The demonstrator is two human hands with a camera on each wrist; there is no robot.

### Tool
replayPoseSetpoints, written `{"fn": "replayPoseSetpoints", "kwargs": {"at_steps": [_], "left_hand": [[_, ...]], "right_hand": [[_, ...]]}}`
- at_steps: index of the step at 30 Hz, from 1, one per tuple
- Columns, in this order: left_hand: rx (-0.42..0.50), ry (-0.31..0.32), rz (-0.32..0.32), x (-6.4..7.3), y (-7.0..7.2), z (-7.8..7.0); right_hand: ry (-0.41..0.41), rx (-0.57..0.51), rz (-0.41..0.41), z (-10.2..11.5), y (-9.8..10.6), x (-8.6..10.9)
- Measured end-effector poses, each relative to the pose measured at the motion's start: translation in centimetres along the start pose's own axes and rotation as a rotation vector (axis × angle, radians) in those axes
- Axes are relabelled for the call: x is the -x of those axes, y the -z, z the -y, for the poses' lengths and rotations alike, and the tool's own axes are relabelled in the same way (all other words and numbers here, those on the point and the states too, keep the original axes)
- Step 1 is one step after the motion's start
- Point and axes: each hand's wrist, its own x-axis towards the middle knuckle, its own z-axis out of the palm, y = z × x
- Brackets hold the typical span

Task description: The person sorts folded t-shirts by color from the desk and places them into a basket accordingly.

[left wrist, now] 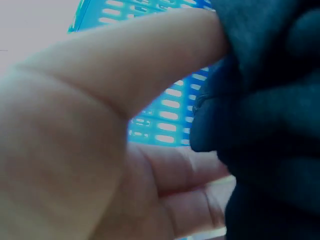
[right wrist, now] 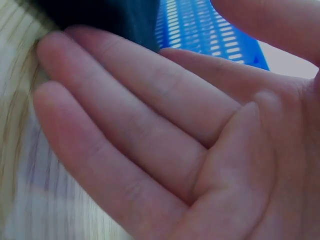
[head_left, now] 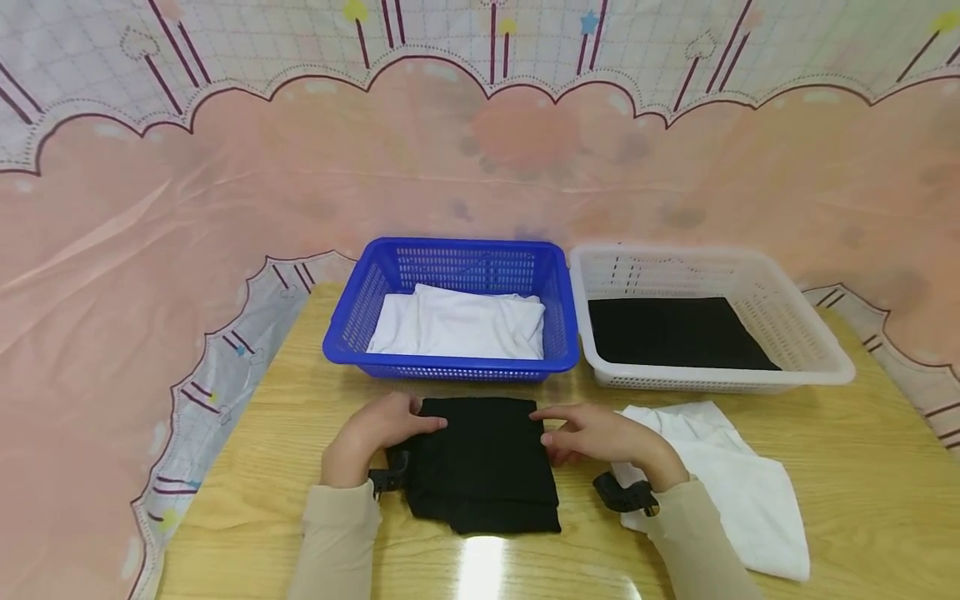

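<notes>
A folded black cloth lies on the table between the two hands. At its left edge the left hand pinches it, thumb on top; the left wrist view shows the thumb against the dark layered fabric and other fingers at its side, their tips hidden. By the cloth's right edge is the right hand, its index fingertip at the upper right corner. In the right wrist view its fingers are extended and only slightly bent, close beside the dark fabric.
Behind the cloth stands a blue basket holding white cloth. Right of it, a white basket contains black cloth. A loosely spread white cloth lies on the wooden table, partly under the right forearm.
</notes>
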Motion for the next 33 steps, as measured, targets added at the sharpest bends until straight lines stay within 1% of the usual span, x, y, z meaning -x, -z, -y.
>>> {"fn": "replayPoseSetpoints", "kwargs": {"at_steps": [3, 5, 7, 11, 13, 18, 21, 24, 26, 29, 33], "left_hand": [[-0.003, 0.016, 0.000, 0.0, -0.1, 0.1], [-0.004, 0.009, 0.000, -0.1, -0.1, 0.2], [-0.009, -0.017, -0.002, -0.2, -0.2, 0.4], [-0.015, -0.095, -0.009, -0.5, -0.2, 0.5], [-0.020, -0.122, -0.020, -0.7, -0.2, 0.5], [0.000, -0.152, -0.039, -0.7, 0.0, 0.6], [0.046, -0.170, -0.032, -0.6, 0.2, 0.6], [0.095, -0.180, 0.001, -0.5, 0.5, 0.6], [0.126, -0.173, 0.024, -0.3, 0.6, 0.7], [0.145, -0.163, 0.062, 0.0, 0.7, 0.6], [0.183, -0.192, 0.105, 0.3, 0.6, 0.5]], "right_hand": [[0.020, -0.009, 0.016, 0.0, 0.0, -0.1], [0.035, 0.003, 0.020, -0.1, 0.0, -0.1], [0.041, 0.008, 0.022, -0.1, 0.0, -0.2], [0.037, 0.013, 0.038, 0.0, -0.2, -0.2], [0.032, 0.011, 0.045, 0.1, -0.3, -0.2], [0.026, -0.042, 0.079, 0.1, -0.7, -0.4], [0.035, -0.034, 0.076, 0.0, -0.9, -0.6], [0.041, -0.017, 0.060, 0.0, -1.0, -0.7], [0.042, 0.002, 0.052, 0.0, -1.1, -0.7], [0.035, 0.024, 0.040, 0.1, -1.1, -0.8], [0.044, 0.049, 0.026, 0.0, -1.2, -1.1]]}}
